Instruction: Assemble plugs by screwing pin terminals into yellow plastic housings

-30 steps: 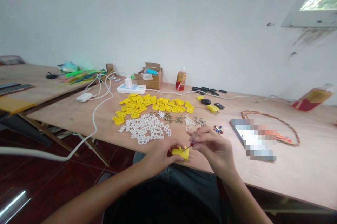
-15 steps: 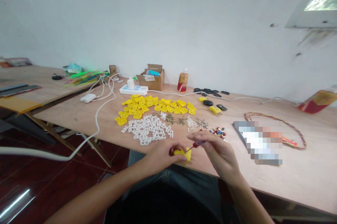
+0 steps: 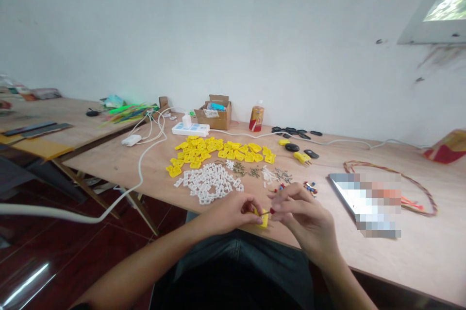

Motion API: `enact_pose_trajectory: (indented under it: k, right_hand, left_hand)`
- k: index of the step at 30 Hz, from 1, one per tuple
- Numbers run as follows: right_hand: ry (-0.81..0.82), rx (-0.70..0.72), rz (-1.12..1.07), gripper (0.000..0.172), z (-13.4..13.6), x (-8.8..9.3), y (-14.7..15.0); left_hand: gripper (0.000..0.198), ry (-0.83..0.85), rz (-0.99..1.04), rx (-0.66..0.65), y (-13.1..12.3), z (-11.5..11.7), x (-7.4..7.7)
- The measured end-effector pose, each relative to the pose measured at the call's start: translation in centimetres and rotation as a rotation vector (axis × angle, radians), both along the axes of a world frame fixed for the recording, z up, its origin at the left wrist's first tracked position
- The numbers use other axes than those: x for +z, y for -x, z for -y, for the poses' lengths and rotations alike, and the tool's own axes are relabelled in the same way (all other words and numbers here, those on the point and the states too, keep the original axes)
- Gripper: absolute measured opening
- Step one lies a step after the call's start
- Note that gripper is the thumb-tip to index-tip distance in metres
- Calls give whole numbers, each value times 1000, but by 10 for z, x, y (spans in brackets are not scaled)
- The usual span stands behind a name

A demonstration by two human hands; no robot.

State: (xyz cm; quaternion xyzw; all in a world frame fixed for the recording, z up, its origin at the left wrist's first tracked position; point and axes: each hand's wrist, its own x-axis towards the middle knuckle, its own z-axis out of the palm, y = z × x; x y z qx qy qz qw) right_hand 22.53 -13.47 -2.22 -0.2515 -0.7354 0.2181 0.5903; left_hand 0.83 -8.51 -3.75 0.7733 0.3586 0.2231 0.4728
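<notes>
Yellow plug (image 3: 264,221) pinched in left hand (image 3: 233,213), jutting rightward, right hand (image 3: 309,215) clamped on screwdriver (image 3: 272,211)

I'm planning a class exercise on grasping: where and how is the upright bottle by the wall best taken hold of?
Probably around the middle of the bottle, from the near side. It stands upright, its body is wider than the white cap, and the wall rises close behind.

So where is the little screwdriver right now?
The screwdriver is low and just right of centre in the head view, in the person's right hand, pointing left at the yellow plug in the left hand.
</notes>
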Motion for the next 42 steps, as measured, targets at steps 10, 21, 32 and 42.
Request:
enact_pose_trajectory:
  k: [10, 21, 32, 42]
  right_hand:
    - [8, 23, -6, 25, -2, -3, 1]
    - [8, 5, -24, 25, -3, -5, 4]
    - [-22, 64, -43, 32, -2, -3, 8]
    - [-50, -5, -184, 35, 1, 2, -9]
  left_hand:
    - [14, 33, -30, -86, -2, -7, 8]
    - [8, 44, -47, -131, -5, -12, 14]
    - [10, 6, -70, -147, -2, -10, 16]
    - [18, -155, -285, -202, -14, -26, 34]
